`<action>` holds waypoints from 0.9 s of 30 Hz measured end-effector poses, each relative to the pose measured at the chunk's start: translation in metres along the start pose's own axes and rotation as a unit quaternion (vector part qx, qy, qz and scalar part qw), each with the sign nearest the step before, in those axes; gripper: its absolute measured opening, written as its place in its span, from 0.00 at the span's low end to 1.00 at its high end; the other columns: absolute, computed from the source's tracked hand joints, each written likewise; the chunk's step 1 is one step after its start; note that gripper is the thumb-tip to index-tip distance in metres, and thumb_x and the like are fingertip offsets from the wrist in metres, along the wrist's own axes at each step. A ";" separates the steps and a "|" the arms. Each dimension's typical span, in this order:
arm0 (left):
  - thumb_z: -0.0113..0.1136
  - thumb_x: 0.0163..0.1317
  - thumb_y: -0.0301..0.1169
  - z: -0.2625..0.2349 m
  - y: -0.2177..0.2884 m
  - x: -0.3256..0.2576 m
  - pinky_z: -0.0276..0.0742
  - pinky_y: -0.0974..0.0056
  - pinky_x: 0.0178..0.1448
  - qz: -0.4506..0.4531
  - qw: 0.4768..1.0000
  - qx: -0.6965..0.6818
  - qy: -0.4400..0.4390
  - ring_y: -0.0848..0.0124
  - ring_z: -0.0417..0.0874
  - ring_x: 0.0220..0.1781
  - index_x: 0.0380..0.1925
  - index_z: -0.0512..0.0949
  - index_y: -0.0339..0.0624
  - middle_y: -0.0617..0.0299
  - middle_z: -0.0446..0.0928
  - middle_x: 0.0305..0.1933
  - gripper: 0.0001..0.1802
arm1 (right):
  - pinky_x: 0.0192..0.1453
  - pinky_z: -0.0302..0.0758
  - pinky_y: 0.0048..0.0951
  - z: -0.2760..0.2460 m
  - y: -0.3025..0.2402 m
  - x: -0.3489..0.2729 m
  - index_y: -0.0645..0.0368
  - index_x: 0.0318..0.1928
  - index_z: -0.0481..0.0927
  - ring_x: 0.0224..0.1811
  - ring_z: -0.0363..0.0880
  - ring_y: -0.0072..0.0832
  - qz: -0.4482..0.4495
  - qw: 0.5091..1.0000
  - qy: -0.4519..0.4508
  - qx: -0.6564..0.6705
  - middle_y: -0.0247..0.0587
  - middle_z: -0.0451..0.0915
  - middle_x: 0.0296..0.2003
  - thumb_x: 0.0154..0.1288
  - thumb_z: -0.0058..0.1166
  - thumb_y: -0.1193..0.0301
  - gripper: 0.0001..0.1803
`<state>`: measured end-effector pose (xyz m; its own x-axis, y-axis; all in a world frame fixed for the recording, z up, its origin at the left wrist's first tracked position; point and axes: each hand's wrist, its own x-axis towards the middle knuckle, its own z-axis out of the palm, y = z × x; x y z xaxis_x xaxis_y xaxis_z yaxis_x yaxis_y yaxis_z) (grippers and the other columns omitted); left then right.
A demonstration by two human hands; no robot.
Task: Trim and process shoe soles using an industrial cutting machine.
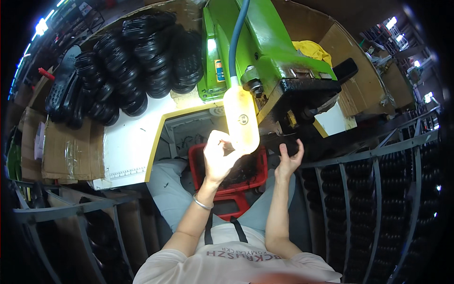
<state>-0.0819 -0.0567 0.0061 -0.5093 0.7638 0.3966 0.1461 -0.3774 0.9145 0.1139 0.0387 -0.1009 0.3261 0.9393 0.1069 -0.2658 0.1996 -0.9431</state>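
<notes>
A white worktop (130, 142) with a yellow edge spreads at nine o'clock, and flattened cardboard (66, 149) leans at its left end. Stacks of black rubber soles (142, 61) pile at eleven o'clock. A green machine (257, 42) rises at twelve, with a glaring lamp (241, 116) hanging from a blue-grey hose. Cardboard boxes (359, 71) stand at two o'clock. Grey metal racks (378, 189) filled with dark soles run along four o'clock. Ceiling strip lights (40, 26) glow at ten and two.
</notes>
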 end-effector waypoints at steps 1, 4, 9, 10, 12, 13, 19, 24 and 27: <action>0.72 0.47 0.19 -0.003 -0.001 0.001 0.79 0.69 0.40 0.019 1.000 -0.003 0.002 0.74 0.82 0.36 0.35 0.72 0.37 0.63 0.78 0.33 0.18 | 0.60 0.71 0.28 0.004 -0.014 0.000 0.59 0.61 0.68 0.52 0.73 0.29 -0.011 1.000 -0.007 -0.005 0.39 0.72 0.53 0.47 0.71 0.84 0.39; 0.73 0.46 0.20 -0.014 -0.007 0.001 0.79 0.69 0.40 0.020 0.999 0.039 -0.028 0.75 0.82 0.35 0.33 0.75 0.37 0.62 0.79 0.32 0.16 | 0.59 0.73 0.29 0.015 -0.047 -0.001 0.60 0.60 0.70 0.53 0.72 0.29 -0.061 0.996 -0.023 -0.066 0.39 0.71 0.53 0.45 0.72 0.83 0.40; 0.76 0.43 0.22 -0.035 -0.003 0.002 0.78 0.69 0.38 -0.026 0.998 0.051 -0.030 0.75 0.81 0.33 0.30 0.75 0.37 0.61 0.78 0.30 0.17 | 0.59 0.75 0.30 0.014 -0.059 0.003 0.60 0.62 0.69 0.53 0.73 0.31 -0.118 0.984 -0.051 -0.122 0.41 0.66 0.56 0.43 0.73 0.83 0.42; 0.76 0.42 0.22 -0.043 -0.009 0.000 0.77 0.69 0.37 -0.055 0.998 0.009 -0.013 0.76 0.81 0.33 0.30 0.75 0.37 0.62 0.78 0.29 0.17 | 0.59 0.75 0.31 0.019 -0.063 -0.002 0.61 0.63 0.68 0.53 0.73 0.31 -0.121 0.983 -0.074 -0.117 0.42 0.65 0.57 0.42 0.73 0.83 0.44; 0.73 0.43 0.17 -0.055 -0.014 -0.004 0.77 0.70 0.38 -0.047 0.999 -0.007 -0.001 0.77 0.79 0.31 0.31 0.74 0.35 0.63 0.76 0.29 0.17 | 0.58 0.77 0.33 0.029 -0.073 -0.010 0.63 0.64 0.67 0.54 0.73 0.32 -0.101 0.987 -0.081 -0.090 0.42 0.64 0.58 0.42 0.73 0.83 0.44; 0.72 0.44 0.14 -0.061 -0.012 -0.005 0.77 0.70 0.39 -0.052 0.998 -0.026 0.006 0.77 0.79 0.32 0.32 0.74 0.35 0.63 0.76 0.30 0.17 | 0.58 0.78 0.33 0.034 -0.075 -0.012 0.64 0.64 0.67 0.54 0.73 0.33 -0.115 0.984 -0.105 -0.090 0.42 0.64 0.58 0.43 0.73 0.84 0.44; 0.70 0.43 0.11 -0.092 -0.013 -0.013 0.80 0.69 0.46 -0.019 0.999 -0.027 0.010 0.73 0.80 0.38 0.37 0.74 0.34 0.59 0.77 0.38 0.20 | 0.59 0.79 0.37 0.045 -0.071 -0.017 0.67 0.62 0.67 0.61 0.69 0.35 -0.164 0.967 -0.185 -0.062 0.45 0.64 0.61 0.43 0.72 0.84 0.43; 0.76 0.40 0.17 -0.047 -0.009 -0.011 0.79 0.68 0.49 -0.029 0.997 -0.069 0.011 0.73 0.78 0.41 0.37 0.71 0.37 0.61 0.73 0.38 0.25 | 0.60 0.76 0.35 0.024 -0.057 0.011 0.63 0.62 0.66 0.60 0.71 0.35 -0.111 0.983 -0.149 -0.002 0.48 0.70 0.57 0.43 0.65 0.92 0.42; 0.76 0.42 0.21 -0.003 -0.003 -0.002 0.77 0.67 0.45 0.005 0.998 -0.029 0.047 0.71 0.77 0.38 0.35 0.70 0.39 0.59 0.71 0.36 0.24 | 0.63 0.72 0.32 0.007 -0.048 0.035 0.62 0.63 0.66 0.59 0.71 0.32 -0.111 0.989 -0.093 -0.012 0.45 0.71 0.57 0.45 0.66 0.89 0.41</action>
<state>-0.0840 -0.0588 0.0025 -0.5865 0.7082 0.3930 0.1037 -0.4156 0.9036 0.1321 0.0636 -0.0495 0.2018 0.9084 0.3663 -0.1835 0.4024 -0.8969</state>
